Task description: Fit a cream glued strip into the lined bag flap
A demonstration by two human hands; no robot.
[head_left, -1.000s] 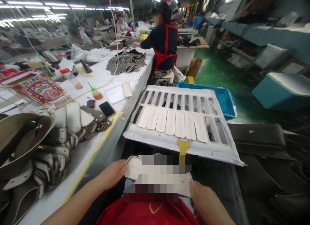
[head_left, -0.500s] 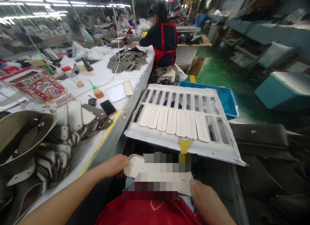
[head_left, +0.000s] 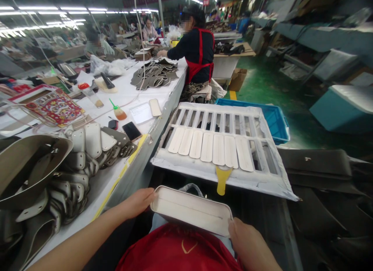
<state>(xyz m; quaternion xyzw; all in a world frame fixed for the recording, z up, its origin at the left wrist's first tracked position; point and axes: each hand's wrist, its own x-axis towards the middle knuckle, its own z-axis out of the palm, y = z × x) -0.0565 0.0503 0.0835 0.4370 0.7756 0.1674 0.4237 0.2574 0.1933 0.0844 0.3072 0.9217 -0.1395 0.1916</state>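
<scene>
Across my lap lies a long off-white panel (head_left: 189,210) with rounded corners, a raised rim and a thin line along its middle. Its underside and whatever it may be joined to are mostly hidden. My left hand (head_left: 142,202) is closed on its left end, thumb near the rim. At the opposite end my right hand (head_left: 243,236) grips the corner, its fingers partly hidden beneath. Just beyond, several off-white rounded strips (head_left: 207,146) rest side by side on a white slatted rack (head_left: 186,162). A yellow tab (head_left: 222,181) hangs from the rack's near edge.
On the left, a white-covered table (head_left: 140,140) carries grey-brown bag pieces (head_left: 68,185), a phone (head_left: 131,131), a glue bottle (head_left: 119,112) and a printed box (head_left: 54,105). Dark pieces (head_left: 320,185) are stacked at right. A blue crate (head_left: 279,123) sits behind the rack; a co-worker (head_left: 195,49) sits farther off.
Both hands keep their hold on the panel, which stays almost in place. My view has shifted slightly, and the co-worker's arm now reaches farther forward over the table.
</scene>
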